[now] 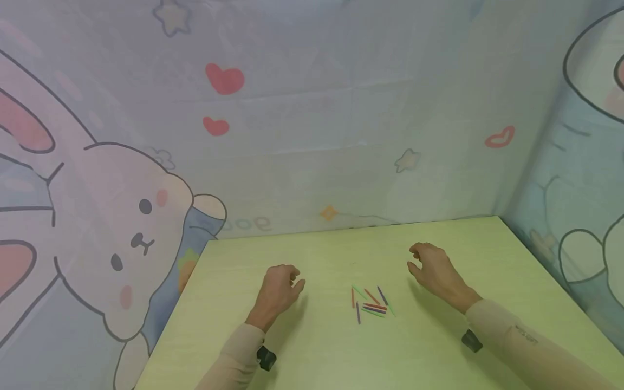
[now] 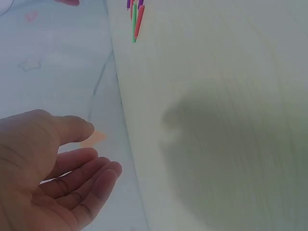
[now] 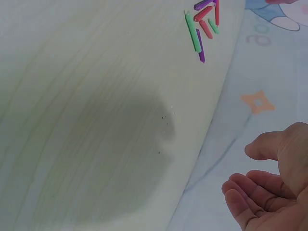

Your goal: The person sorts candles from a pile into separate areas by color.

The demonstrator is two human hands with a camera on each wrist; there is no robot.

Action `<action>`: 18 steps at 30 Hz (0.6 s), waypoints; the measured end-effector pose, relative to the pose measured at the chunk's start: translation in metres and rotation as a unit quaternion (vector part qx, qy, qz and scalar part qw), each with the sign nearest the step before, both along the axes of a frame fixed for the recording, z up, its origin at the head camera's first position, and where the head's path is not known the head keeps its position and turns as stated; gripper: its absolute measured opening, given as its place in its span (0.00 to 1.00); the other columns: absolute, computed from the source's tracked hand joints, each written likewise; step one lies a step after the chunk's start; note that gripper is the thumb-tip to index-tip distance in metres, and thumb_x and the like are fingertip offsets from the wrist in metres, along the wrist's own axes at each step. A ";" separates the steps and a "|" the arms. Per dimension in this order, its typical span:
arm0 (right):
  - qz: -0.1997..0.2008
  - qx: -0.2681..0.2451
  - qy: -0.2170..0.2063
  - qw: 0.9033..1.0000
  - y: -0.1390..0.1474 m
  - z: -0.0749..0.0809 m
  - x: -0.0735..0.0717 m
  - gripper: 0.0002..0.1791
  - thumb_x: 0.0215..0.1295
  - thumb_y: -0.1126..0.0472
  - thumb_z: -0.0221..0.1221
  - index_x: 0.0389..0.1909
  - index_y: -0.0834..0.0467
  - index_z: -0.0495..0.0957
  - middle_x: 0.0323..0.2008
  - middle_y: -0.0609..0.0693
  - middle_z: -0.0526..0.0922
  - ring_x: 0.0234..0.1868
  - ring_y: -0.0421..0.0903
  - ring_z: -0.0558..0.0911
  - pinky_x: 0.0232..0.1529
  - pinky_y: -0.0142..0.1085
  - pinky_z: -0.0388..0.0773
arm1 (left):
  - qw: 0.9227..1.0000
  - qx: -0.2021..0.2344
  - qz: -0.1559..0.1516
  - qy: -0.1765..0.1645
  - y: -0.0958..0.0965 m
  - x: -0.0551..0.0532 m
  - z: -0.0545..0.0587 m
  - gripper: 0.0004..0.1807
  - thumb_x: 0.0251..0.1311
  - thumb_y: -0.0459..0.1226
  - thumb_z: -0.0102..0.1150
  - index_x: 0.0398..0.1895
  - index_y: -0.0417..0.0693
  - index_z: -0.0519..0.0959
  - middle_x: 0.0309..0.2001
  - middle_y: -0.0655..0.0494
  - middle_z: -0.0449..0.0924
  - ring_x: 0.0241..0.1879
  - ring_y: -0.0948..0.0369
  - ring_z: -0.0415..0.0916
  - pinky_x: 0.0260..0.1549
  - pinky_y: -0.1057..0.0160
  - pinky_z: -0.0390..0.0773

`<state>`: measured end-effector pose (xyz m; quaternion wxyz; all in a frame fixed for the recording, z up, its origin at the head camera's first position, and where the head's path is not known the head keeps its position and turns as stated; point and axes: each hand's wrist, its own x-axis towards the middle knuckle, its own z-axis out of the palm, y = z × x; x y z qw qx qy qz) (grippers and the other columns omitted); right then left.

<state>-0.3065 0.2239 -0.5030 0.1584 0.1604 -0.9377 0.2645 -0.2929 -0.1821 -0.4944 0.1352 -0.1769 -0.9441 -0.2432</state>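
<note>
The sticks (image 1: 374, 308), in red, green and purple, lie in a loose scatter on the table (image 1: 312, 352), between the two hands and apart from both. A red, a purple and a green one lie nearly side by side at the near middle of the group; the others point various ways around them, and whether some touch cannot be told. The left hand (image 1: 277, 295) hangs above the table to the left of the sticks, its thumb standing apart from loosely curled fingers. The right hand (image 1: 439, 273) hangs to their right and a little farther back, its thumb likewise apart from its bent fingers. Each hand throws a soft shadow (image 2: 211, 149) on the tabletop. A pale sleeve (image 1: 239, 346) covers each forearm, with a small black device (image 1: 266, 358) under each wrist. Behind the table hangs a pale cloth (image 1: 312, 114) printed with hearts (image 1: 225, 79), stars (image 1: 407, 161) and, on the left, a rabbit (image 1: 122, 216) lying sideways.
</note>
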 end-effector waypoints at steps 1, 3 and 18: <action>0.000 -0.001 -0.001 1.000 -0.001 0.000 0.000 0.17 0.72 0.69 0.70 0.56 0.74 0.82 0.47 0.68 0.88 0.46 0.63 0.89 0.46 0.54 0.89 | 1.000 0.002 -0.001 0.000 0.001 0.000 0.000 0.10 0.69 0.31 0.74 0.48 0.32 0.90 0.44 0.37 0.92 0.39 0.48 0.92 0.39 0.53 0.92; 0.002 -0.007 -0.008 1.000 -0.004 0.000 0.000 0.16 0.71 0.69 0.71 0.55 0.73 0.83 0.47 0.67 0.88 0.46 0.62 0.89 0.46 0.53 0.89 | 1.000 0.013 -0.002 -0.006 0.003 0.001 -0.001 0.10 0.69 0.31 0.74 0.47 0.32 0.90 0.42 0.38 0.92 0.38 0.49 0.92 0.39 0.53 0.92; 0.043 -0.064 -0.115 0.990 -0.043 -0.003 -0.002 0.09 0.71 0.70 0.69 0.47 0.71 0.86 0.39 0.55 0.90 0.41 0.50 0.88 0.45 0.46 0.90 | 0.993 0.072 -0.034 -0.090 0.053 0.012 -0.004 0.04 0.66 0.34 0.77 0.37 0.40 0.93 0.34 0.51 0.92 0.33 0.59 0.87 0.35 0.59 0.89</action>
